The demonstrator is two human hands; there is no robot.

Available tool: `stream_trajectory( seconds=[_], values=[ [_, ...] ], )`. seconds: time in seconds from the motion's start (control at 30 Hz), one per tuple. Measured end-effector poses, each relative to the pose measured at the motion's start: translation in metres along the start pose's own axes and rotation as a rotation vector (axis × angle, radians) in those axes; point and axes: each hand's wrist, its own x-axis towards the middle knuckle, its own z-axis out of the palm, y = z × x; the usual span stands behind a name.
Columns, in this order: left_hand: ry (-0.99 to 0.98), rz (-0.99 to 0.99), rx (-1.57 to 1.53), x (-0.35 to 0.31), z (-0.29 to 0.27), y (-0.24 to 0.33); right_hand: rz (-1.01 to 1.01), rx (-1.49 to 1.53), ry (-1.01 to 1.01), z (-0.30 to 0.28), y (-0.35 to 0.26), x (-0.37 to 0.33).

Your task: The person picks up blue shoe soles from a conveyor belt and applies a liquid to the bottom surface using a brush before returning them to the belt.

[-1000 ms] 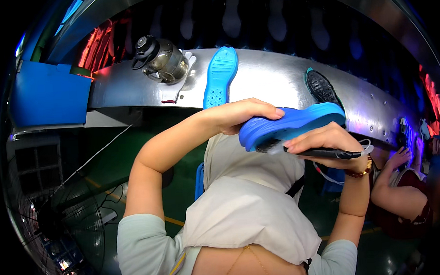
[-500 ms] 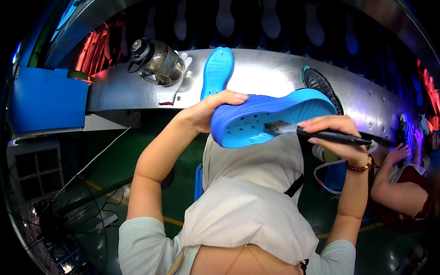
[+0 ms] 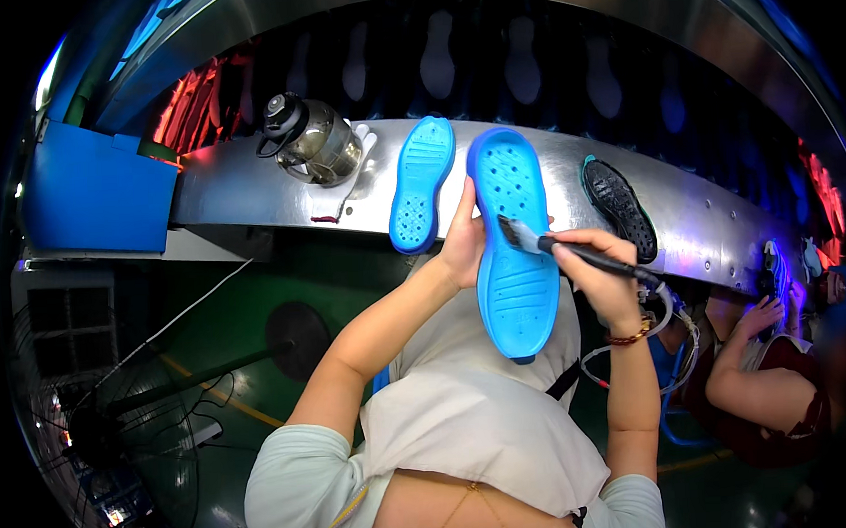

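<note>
Sole (image 3: pixel 521 286) (bright blue) is held by the left hand (image 3: pixel 462 251); the right hand (image 3: pixel 605 277) grips a brush (image 3: pixel 533 238) over its middle; far right lies a black sole (image 3: pixel 619 204).

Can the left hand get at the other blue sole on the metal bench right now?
Probably not without letting go: the left hand supports the held sole. Otherwise the way looks free: the other blue sole lies close on its left, uncovered.
</note>
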Motion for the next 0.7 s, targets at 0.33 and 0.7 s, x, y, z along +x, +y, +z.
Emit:
stream_trajectory(
  seconds=[0.33,0.7],
  values=[
    [0.083,0.218,0.053,-0.014,0.023,0.016,-0.15,0.009,-0.174,-0.004,-0.033,-0.008],
    [-0.008,0.468,0.102,-0.017,0.051,0.048,-0.094,0.199,-0.073,-0.005,-0.023,-0.021]
  ],
)
